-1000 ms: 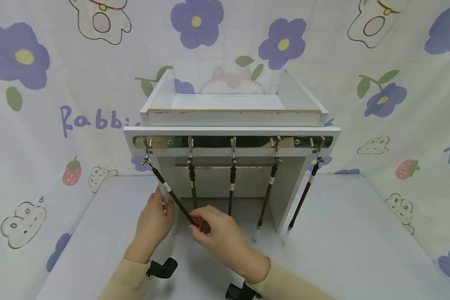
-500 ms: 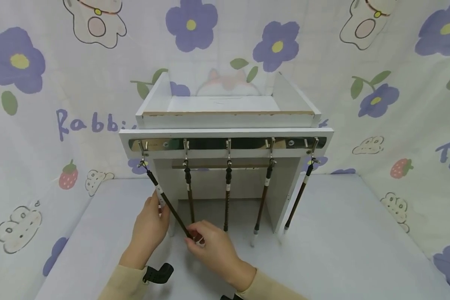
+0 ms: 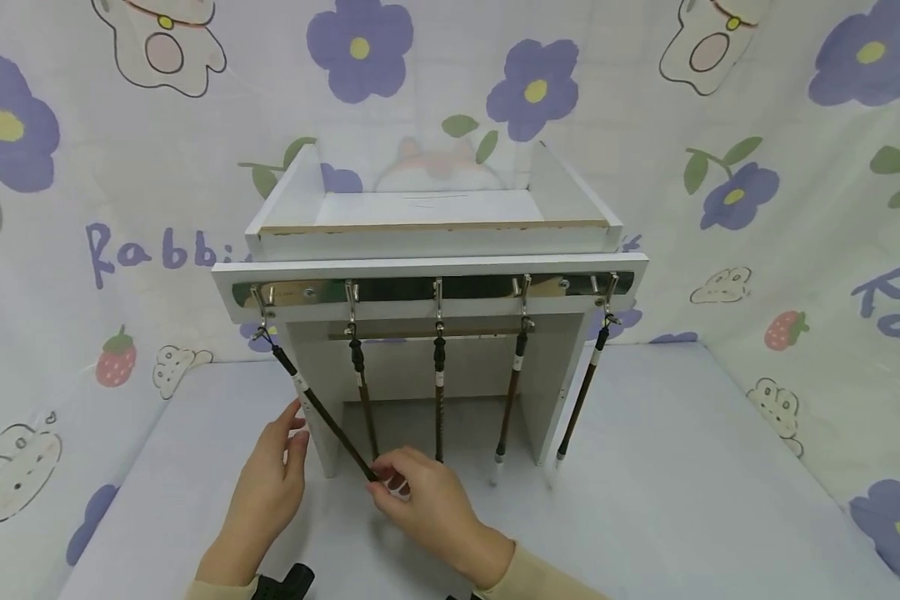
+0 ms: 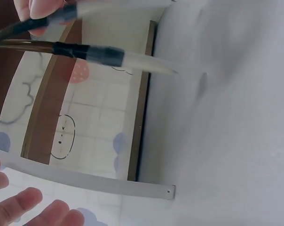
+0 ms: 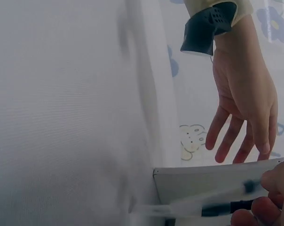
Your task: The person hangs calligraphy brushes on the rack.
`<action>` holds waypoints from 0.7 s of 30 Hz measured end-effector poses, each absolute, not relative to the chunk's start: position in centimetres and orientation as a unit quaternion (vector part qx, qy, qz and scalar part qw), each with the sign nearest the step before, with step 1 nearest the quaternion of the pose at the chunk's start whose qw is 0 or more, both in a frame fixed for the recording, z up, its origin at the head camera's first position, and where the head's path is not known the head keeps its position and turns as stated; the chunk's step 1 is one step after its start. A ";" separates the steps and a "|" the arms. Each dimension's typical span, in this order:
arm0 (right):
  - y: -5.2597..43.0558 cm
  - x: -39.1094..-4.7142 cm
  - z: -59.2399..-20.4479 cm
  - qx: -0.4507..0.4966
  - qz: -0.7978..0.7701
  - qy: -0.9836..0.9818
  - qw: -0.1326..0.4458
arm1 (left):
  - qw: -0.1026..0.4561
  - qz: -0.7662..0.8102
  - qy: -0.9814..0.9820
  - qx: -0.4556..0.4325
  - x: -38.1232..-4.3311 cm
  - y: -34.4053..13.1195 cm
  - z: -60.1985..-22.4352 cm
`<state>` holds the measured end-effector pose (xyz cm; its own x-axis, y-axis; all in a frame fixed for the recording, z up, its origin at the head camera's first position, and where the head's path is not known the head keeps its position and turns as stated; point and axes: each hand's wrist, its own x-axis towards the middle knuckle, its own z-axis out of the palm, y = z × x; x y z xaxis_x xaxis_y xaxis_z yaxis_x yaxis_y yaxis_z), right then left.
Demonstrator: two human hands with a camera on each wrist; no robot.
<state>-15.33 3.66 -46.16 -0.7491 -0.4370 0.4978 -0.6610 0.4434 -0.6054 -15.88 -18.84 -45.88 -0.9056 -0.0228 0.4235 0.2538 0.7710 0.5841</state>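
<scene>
A calligraphy brush (image 3: 322,412) hangs by its loop from the leftmost hook of the rack, slanting down to the right. My right hand (image 3: 431,504) pinches it near its lower end, by the white bristles. The left wrist view shows those pinching fingertips (image 4: 41,7) too. Beside it hangs a second brush (image 4: 104,55) with pale pointed bristles. My left hand (image 3: 266,483) is left of the slanted brush by the white side panel, holding nothing. In the right wrist view the left hand (image 5: 245,89) has its fingers loosely extended. Three more brushes, including the middle brush (image 3: 439,392), hang to the right.
The white wooden stand (image 3: 427,267) bears a metal hook strip (image 3: 397,289) across its front, below an open-topped tray (image 3: 435,243). Its right side panel (image 3: 551,392) stands behind the brushes. A white cloth (image 3: 645,500) covers the table, and a patterned curtain (image 3: 607,167) hangs behind.
My left hand has drawn back to the left, away from the slanted brush. My right hand keeps its pinch, slightly lower on the brush than a second ago. The whole view has shifted a little.
</scene>
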 end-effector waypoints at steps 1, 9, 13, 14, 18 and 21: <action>3.7 -15.3 -46.1 0.328 0.413 -0.838 0.137 | 0.209 -0.333 -0.917 -0.064 -15.8 -19.0 -46.0; 5.2 -15.0 -46.3 0.312 0.424 -0.840 0.132 | 0.208 -0.337 -0.916 -0.067 -15.1 -19.4 -46.7; 6.9 -15.0 -46.6 0.305 0.406 -0.845 0.169 | 0.225 -0.349 -0.907 -0.068 -14.7 -19.3 -46.9; 7.3 -15.0 -46.7 0.304 0.399 -0.846 0.182 | 0.227 -0.353 -0.905 -0.068 -14.6 -19.2 -46.9; 8.7 -15.1 -47.1 0.304 0.350 -0.846 0.263 | 0.204 -0.341 -0.916 -0.053 -14.1 -18.8 -46.8; 9.3 -15.2 -47.3 0.298 0.316 -0.845 0.313 | 0.163 -0.289 -0.943 -0.024 -13.7 -18.5 -47.0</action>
